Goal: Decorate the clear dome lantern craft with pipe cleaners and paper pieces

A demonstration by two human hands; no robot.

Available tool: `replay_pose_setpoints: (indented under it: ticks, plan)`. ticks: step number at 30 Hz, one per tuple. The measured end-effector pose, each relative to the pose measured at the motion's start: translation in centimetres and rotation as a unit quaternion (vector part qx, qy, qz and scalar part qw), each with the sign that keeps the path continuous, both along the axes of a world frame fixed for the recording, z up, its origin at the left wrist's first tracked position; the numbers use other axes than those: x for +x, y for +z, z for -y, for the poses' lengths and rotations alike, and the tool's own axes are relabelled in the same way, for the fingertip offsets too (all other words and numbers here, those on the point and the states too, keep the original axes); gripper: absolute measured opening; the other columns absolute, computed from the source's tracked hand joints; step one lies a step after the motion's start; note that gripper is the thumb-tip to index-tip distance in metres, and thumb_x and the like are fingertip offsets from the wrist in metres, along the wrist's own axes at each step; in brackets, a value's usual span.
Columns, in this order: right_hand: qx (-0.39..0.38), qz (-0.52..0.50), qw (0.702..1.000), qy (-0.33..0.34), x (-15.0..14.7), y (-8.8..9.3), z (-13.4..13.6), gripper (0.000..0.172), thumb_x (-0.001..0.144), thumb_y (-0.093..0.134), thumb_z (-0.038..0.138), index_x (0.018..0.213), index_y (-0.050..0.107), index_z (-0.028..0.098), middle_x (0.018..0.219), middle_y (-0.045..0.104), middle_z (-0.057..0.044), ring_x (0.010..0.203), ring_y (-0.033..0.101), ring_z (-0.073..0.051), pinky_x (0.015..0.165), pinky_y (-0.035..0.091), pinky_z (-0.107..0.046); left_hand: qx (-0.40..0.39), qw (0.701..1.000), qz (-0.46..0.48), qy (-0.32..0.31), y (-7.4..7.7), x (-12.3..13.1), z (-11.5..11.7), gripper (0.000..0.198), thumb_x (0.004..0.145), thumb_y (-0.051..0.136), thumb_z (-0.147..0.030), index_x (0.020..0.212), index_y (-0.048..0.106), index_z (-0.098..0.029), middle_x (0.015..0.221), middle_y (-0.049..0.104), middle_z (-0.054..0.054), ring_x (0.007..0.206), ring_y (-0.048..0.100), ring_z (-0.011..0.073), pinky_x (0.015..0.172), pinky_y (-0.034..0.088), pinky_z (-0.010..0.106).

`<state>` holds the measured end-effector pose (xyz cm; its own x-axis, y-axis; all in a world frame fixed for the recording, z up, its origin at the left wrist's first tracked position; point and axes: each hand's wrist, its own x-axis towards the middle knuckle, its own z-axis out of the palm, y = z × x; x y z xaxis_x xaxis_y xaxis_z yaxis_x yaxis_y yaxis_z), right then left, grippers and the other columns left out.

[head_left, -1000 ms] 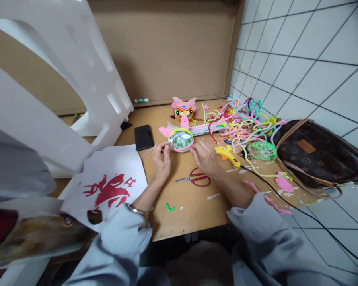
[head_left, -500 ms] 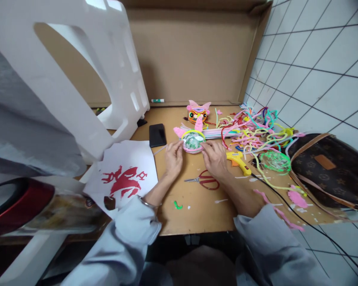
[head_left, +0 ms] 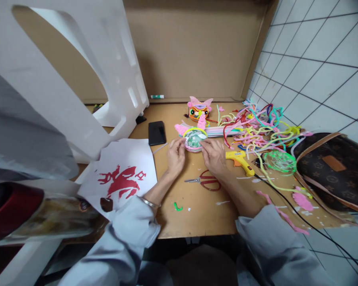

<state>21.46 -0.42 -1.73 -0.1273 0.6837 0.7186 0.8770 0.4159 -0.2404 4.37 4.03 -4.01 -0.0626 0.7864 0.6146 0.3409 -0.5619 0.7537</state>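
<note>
Between my hands is a round pipe-cleaner craft piece (head_left: 193,141), clear and green in the middle, with a yellow rim on top, a pink rim below and pink fuzzy ears. My left hand (head_left: 176,153) pinches its left edge. On its right edge, the fingers of my right hand (head_left: 214,154) are closed. Red-handled scissors (head_left: 207,180) lie just below, partly under my right forearm. A yellow glue gun (head_left: 241,161) rests to the right of my right hand. Behind the piece sits a finished-looking pink and orange lion-like head (head_left: 199,110) with big eyes.
Loose pipe cleaners (head_left: 256,127) pile up at the right, beside a green coil (head_left: 279,162) and a brown handbag (head_left: 331,171). A black cord (head_left: 289,206) trails off right. At left lie a black phone (head_left: 156,133) and paper with a red design (head_left: 123,182), near a white plastic frame (head_left: 107,79).
The view has shifted slightly. Both hands keep hold of the round piece in nearly the same spot, and nothing else has visibly moved.
</note>
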Motion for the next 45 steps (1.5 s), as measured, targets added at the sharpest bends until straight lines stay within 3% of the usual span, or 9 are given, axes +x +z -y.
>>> replay_pose_setpoints:
  ticks: [11, 22, 35, 41, 45]
  plan:
    - [-0.024, -0.001, 1.000, -0.005, -0.5, 0.1, 0.0, 0.032, 0.099, 0.045, 0.018, 0.115, 0.073, 0.018, 0.110, 0.068, -0.014, 0.105, 0.057, -0.027, 0.090, 0.040, -0.041, 0.058, 0.991, -0.112, 0.039, 0.3, -0.1, -0.3, 0.028, 0.099, 0.048, -0.025, 0.111, 0.072, -0.018, 0.110, 0.071, 0.011, 0.102, 0.065, 0.0222, 0.095, 0.051, 0.039]
    - [0.020, -0.011, 1.000, 0.004, 0.0, -0.3, -0.3, 0.030, 0.100, 0.046, 0.020, 0.111, 0.073, 0.018, 0.108, 0.070, -0.013, 0.102, 0.059, -0.026, 0.086, 0.042, -0.040, 0.034, 0.998, -0.050, 0.010, 0.1, 0.1, -0.3, 0.025, 0.099, 0.049, -0.028, 0.109, 0.070, -0.018, 0.106, 0.074, 0.010, 0.102, 0.068, 0.0216, 0.094, 0.053, 0.037]
    - [0.004, -0.024, 1.000, 0.004, 0.4, -0.4, -0.4, 0.031, 0.099, 0.044, 0.021, 0.114, 0.071, 0.019, 0.108, 0.068, -0.013, 0.102, 0.058, -0.027, 0.086, 0.042, -0.041, -0.009, 0.999, -0.015, 0.027, 0.2, 0.2, 0.2, 0.023, 0.098, 0.049, -0.030, 0.110, 0.064, -0.018, 0.107, 0.071, 0.010, 0.098, 0.066, 0.0203, 0.089, 0.052, 0.035]
    - [0.028, -0.020, 0.999, -0.010, 0.7, -0.5, -0.6, 0.019, 0.099, 0.049, 0.028, 0.092, 0.065, 0.020, 0.097, 0.067, -0.011, 0.093, 0.057, -0.026, 0.083, 0.041, -0.039, -0.008, 0.999, 0.006, 0.036, 0.6, 0.0, 0.3, 0.019, 0.096, 0.052, -0.032, 0.104, 0.064, -0.019, 0.106, 0.066, 0.009, 0.094, 0.062, 0.0184, 0.081, 0.052, 0.031]
    - [0.045, -0.028, 0.999, -0.013, 1.0, -0.6, -0.6, 0.029, 0.101, 0.050, 0.037, 0.077, 0.057, 0.022, 0.080, 0.063, -0.007, 0.080, 0.054, -0.024, 0.076, 0.038, -0.037, 0.007, 0.998, 0.022, 0.060, 0.5, 0.2, 0.1, 0.018, 0.090, 0.064, -0.038, 0.088, 0.061, -0.020, 0.092, 0.066, 0.004, 0.089, 0.062, 0.0183, 0.083, 0.051, 0.032]
